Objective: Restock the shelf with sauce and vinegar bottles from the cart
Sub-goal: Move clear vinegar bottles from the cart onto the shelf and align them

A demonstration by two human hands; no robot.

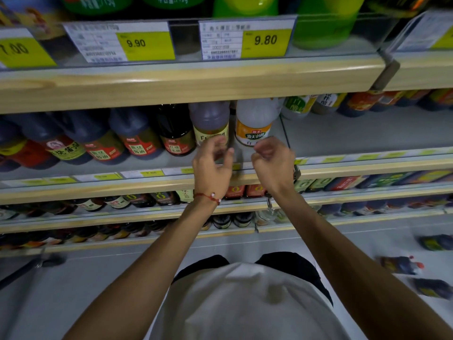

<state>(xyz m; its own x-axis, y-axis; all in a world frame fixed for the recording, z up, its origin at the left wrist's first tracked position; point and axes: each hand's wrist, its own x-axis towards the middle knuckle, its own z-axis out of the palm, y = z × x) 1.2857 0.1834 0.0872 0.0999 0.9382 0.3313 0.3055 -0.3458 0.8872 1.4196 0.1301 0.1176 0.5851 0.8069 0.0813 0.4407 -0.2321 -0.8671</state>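
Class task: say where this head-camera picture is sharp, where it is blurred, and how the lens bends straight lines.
Head view: the 9.80 price tag reads sharp; the bottles at lower right smear with blur; the wooden shelf edge bows from wide-angle distortion.

Left bottle (210, 123) beside right bottle (254, 122), on shelf (367, 136).

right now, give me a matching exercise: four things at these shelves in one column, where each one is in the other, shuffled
1 white bottle with orange label
2 brownish bottle with yellow label
3 9.80 price tag
4 red bracelet

a round the left wrist
b just beyond the right hand
c above the upper shelf edge
d just beyond the left hand

Pairs: 1-b, 2-d, 3-c, 4-a
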